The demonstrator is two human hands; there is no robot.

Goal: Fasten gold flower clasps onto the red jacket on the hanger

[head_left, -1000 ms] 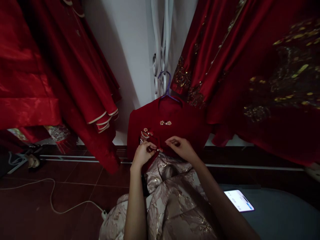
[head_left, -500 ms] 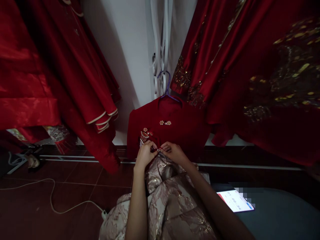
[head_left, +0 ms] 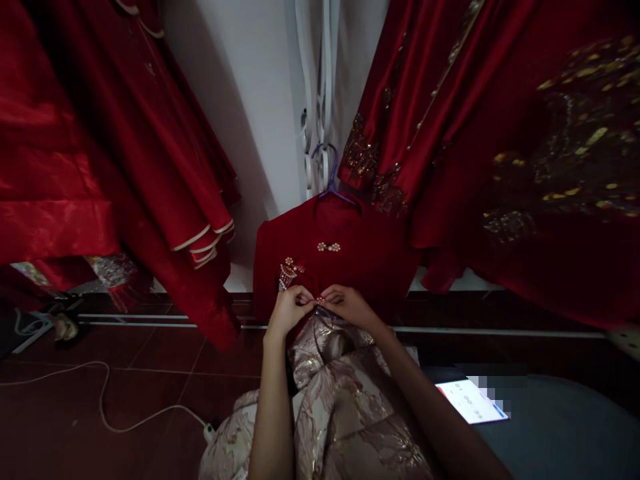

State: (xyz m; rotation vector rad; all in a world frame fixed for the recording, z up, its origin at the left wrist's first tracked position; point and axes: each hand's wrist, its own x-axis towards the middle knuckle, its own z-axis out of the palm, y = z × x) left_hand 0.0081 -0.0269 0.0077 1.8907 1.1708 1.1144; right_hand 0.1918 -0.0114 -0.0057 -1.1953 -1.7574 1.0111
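A red jacket [head_left: 380, 260] hangs in front of me on a purple hanger [head_left: 334, 175]. My left hand [head_left: 289, 312] and my right hand [head_left: 349, 307] meet low on its front, fingertips pinched on either side of a small beaded clasp [head_left: 320, 301]. Whether the clasp's halves are joined I cannot tell. Higher up, a flower-shaped clasp [head_left: 329, 247] lies across the chest, both halves together. A beaded brooch with hanging strands [head_left: 289, 272] sits just above my left hand. Patterned, shiny fabric [head_left: 345, 393] spreads beneath my forearms.
Red garments [head_left: 185, 200] hang at left, and sequinned red ones [head_left: 440, 187] at right. A white metal rack [head_left: 307, 100] stands against the wall. A lit phone [head_left: 473, 402] lies on a grey surface [head_left: 565, 433]. A white cable [head_left: 145, 417] crosses the tiled floor.
Both hands stay pinched at the same clasp, with only slight finger movement. The view has shifted very slightly, and the phone's timer has advanced.
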